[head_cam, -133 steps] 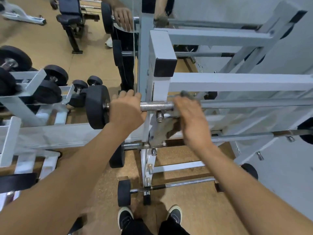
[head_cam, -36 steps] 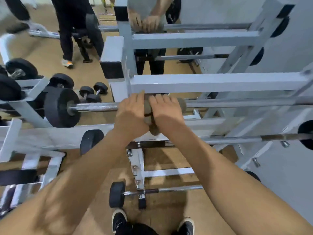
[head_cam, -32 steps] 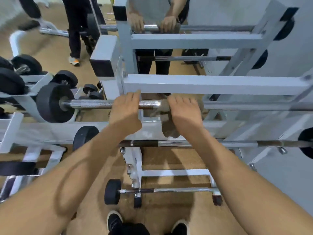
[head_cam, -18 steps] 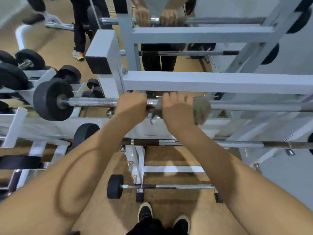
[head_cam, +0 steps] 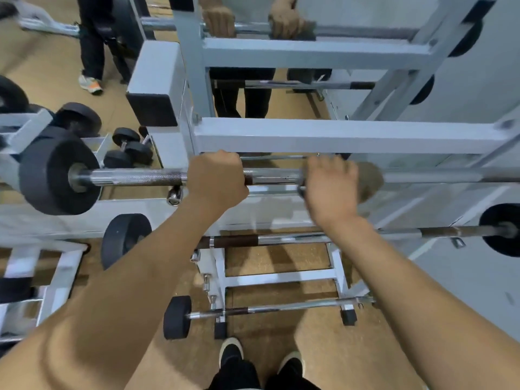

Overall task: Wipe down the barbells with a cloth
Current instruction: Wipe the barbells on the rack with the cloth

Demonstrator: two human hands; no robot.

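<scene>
Barbell point(head_cam: 135, 177) on the white rack point(head_cam: 337, 135): we steady it with our left hand point(head_cam: 215, 182) curled round the shaft, right hand point(head_cam: 330, 187) gripping the cloth point(head_cam: 368, 178) wrapped on the bar, best drawn rightward in firm overlapping passes.

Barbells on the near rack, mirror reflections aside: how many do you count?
3: top barbell, under the cloth; middle barbell below it; bottom barbell near the floor. Others may be hidden.

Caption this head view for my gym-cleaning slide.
Left hand grips racked barbell while right hand wipes it with cloth.
</scene>
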